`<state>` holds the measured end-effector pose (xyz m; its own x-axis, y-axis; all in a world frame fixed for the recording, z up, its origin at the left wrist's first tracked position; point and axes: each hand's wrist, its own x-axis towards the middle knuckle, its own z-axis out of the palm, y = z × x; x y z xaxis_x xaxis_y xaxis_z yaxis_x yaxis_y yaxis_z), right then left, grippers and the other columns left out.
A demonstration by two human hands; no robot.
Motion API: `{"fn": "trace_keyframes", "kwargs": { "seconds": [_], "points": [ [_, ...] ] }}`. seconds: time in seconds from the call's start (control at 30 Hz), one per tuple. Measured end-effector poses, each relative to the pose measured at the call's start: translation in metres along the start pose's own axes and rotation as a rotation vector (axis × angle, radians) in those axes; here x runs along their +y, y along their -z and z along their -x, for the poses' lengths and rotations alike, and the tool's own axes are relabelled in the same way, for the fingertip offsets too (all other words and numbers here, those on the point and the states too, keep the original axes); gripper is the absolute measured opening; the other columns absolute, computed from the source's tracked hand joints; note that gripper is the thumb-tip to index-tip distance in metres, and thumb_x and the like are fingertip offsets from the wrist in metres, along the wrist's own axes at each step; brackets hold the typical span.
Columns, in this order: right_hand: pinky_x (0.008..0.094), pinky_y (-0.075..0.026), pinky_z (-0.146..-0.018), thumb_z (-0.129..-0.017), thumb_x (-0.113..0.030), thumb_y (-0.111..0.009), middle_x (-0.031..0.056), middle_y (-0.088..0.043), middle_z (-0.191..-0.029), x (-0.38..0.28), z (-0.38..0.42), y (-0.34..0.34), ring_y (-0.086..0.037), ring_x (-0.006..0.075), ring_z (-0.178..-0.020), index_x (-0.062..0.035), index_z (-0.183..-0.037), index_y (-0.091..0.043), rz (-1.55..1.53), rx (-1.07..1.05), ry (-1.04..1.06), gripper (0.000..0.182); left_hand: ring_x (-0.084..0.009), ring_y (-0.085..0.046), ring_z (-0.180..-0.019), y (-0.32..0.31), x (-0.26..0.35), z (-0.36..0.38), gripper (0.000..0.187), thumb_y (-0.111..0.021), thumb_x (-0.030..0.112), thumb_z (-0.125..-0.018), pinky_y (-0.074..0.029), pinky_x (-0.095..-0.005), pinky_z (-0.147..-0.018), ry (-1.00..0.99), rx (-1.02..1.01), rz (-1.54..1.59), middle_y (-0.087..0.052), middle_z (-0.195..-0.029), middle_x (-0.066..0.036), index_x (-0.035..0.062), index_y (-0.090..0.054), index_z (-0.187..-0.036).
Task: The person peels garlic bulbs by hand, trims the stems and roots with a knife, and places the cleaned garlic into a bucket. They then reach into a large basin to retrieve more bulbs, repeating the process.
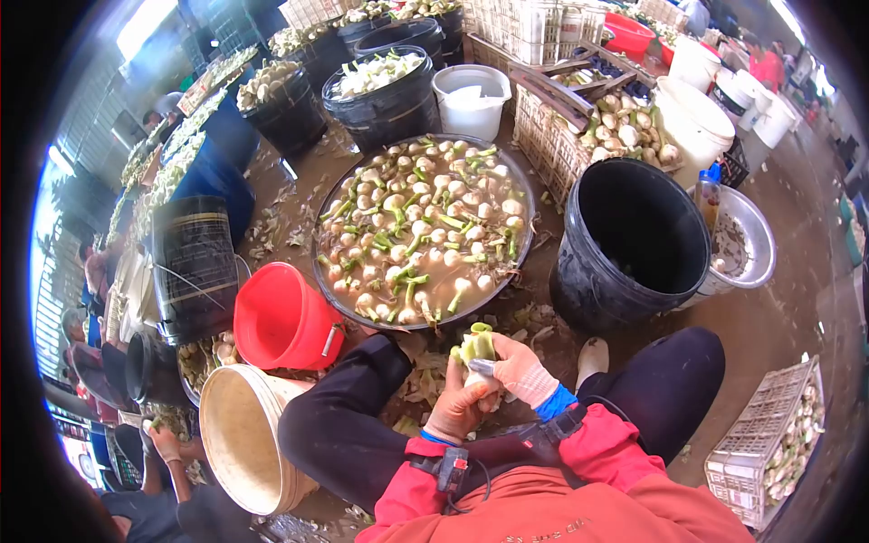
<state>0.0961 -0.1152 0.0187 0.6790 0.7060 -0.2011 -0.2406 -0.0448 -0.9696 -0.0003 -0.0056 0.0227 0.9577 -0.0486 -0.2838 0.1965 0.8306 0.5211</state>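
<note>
Left of centre stands a red plastic bucket (272, 319), then a wide round dark-rimmed basin (530, 237) of murky water and many pale bulbs (437, 234), most with green stalks – plenty apparently left. Below it, the left hand (455, 409) curls its fingers around one pale, green-topped bulb (476, 347), seemingly partly worked – while the right hand (525, 369) pinches its upper part; farther right sits a large black plastic bucket (593, 285).

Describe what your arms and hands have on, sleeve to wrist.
The left sleeve and right sleeve are red. Blue shows at both wrists, wider by the right hand, with a pale, ribbed-looking cuff. Each forearm wears a dark strapped unit with a small red marking; a thin black cable loops beside the left one.
</note>
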Motion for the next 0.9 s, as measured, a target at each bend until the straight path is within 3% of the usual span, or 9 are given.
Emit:
{"fn": "trace_keyframes", "kwargs": {
  "seconds": [0.1, 0.2, 0.33, 0.47, 0.57, 0.6, 0.63, 0.7, 0.9],
  "points": [
    [0.0257, -0.045, -0.085, -0.082, -0.005, -0.064, 0.0035, -0.060, -0.112, -0.001, -0.001, -0.004, -0.055, 0.0114, -0.098, -0.0028, -0.128, -0.046, -0.135, 0.157, -0.040, 0.050, -0.0127, -0.051, -0.063, 0.013, -0.008, 0.000, 0.074, -0.070, 0.009, -0.076, -0.040, -0.0240, -0.050, -0.081, 0.161, -0.116, -0.055, -0.095, -0.007, 0.0172, -0.024, -0.134],
    [0.0255, -0.045, -0.086, -0.082, -0.001, -0.062, 0.0022, -0.060, -0.111, 0.014, -0.007, 0.002, -0.055, 0.0108, -0.098, -0.0021, -0.126, -0.048, -0.078, 0.233, -0.068, 0.047, -0.0139, -0.053, -0.069, 0.020, -0.006, -0.004, 0.060, -0.070, 0.025, -0.078, -0.042, -0.0209, -0.053, -0.155, 0.149, 0.063, -0.058, -0.100, -0.007, 0.0067, -0.041, -0.128],
    [0.0335, -0.044, -0.088, -0.081, -0.021, -0.060, 0.0222, -0.056, -0.116, 0.026, -0.006, 0.024, -0.051, 0.0387, -0.108, -0.0073, -0.117, -0.050, 0.851, 0.284, -0.183, 0.040, -0.0209, -0.059, -0.075, 0.024, -0.002, 0.000, 0.051, -0.068, 0.039, -0.079, -0.048, -0.0281, -0.057, -0.137, 0.133, 0.296, -0.062, -0.094, -0.008, 0.0025, -0.054, -0.113],
    [0.0313, -0.043, -0.088, -0.079, -0.016, -0.060, 0.0234, -0.051, -0.120, 0.020, -0.001, 0.012, -0.051, 0.0370, -0.108, -0.0081, -0.121, -0.046, 0.778, 0.349, -0.182, 0.046, -0.0200, -0.059, -0.079, 0.029, -0.004, -0.001, 0.045, -0.067, 0.036, -0.080, -0.049, -0.0293, -0.060, -0.166, 0.210, 0.223, -0.063, -0.096, -0.007, 0.0060, -0.053, -0.111],
    [0.0247, -0.041, -0.089, -0.082, -0.002, -0.053, 0.0151, -0.055, -0.118, 0.023, -0.003, 0.004, -0.053, 0.0208, -0.107, -0.0055, -0.133, -0.038, -0.186, 0.030, 0.139, 0.053, -0.0176, -0.059, -0.084, 0.033, -0.004, -0.005, 0.045, -0.069, 0.030, -0.080, -0.050, -0.0285, -0.064, -0.197, 0.197, 0.113, -0.061, -0.099, -0.007, 0.0054, -0.052, -0.114],
    [0.0244, -0.041, -0.090, -0.082, 0.004, -0.051, 0.0118, -0.060, -0.113, 0.021, -0.010, 0.000, -0.054, 0.0163, -0.106, -0.0040, -0.134, -0.039, -0.367, 0.014, 0.077, 0.054, -0.0168, -0.058, -0.085, 0.025, 0.000, -0.006, 0.047, -0.069, 0.027, -0.080, -0.050, -0.0279, -0.065, -0.196, 0.181, 0.095, -0.061, -0.100, -0.006, 0.0051, -0.050, -0.117],
    [0.0244, -0.041, -0.090, -0.082, 0.004, -0.051, 0.0118, -0.060, -0.113, 0.020, -0.007, -0.001, -0.054, 0.0163, -0.106, -0.0040, -0.134, -0.039, -0.365, 0.013, 0.077, 0.054, -0.0159, -0.058, -0.085, 0.021, 0.001, -0.007, 0.048, -0.069, 0.024, -0.080, -0.050, -0.0272, -0.065, -0.195, 0.164, 0.078, -0.060, -0.100, -0.005, 0.0048, -0.049, -0.119],
    [0.0248, -0.042, -0.089, -0.079, 0.004, -0.053, 0.0124, -0.062, -0.110, 0.010, 0.003, -0.006, -0.056, 0.0177, -0.103, -0.0034, -0.129, -0.045, 0.122, 0.195, 0.049, 0.051, -0.0166, -0.058, -0.085, 0.025, 0.000, -0.008, 0.050, -0.069, 0.022, -0.080, -0.049, -0.0278, -0.064, -0.211, 0.168, 0.010, -0.059, -0.102, -0.006, 0.0041, -0.047, -0.121],
    [0.0273, -0.043, -0.088, -0.079, 0.004, -0.051, 0.0132, -0.061, -0.114, 0.027, -0.001, 0.002, -0.057, 0.0199, -0.104, -0.0061, -0.127, -0.048, 0.429, 0.232, -0.076, 0.049, -0.0197, -0.059, -0.084, 0.043, -0.003, -0.002, 0.046, -0.065, 0.020, -0.083, -0.050, -0.0319, -0.066, -0.149, 0.104, 0.030, -0.058, -0.102, -0.008, 0.0061, -0.044, -0.122]
  ]
}}
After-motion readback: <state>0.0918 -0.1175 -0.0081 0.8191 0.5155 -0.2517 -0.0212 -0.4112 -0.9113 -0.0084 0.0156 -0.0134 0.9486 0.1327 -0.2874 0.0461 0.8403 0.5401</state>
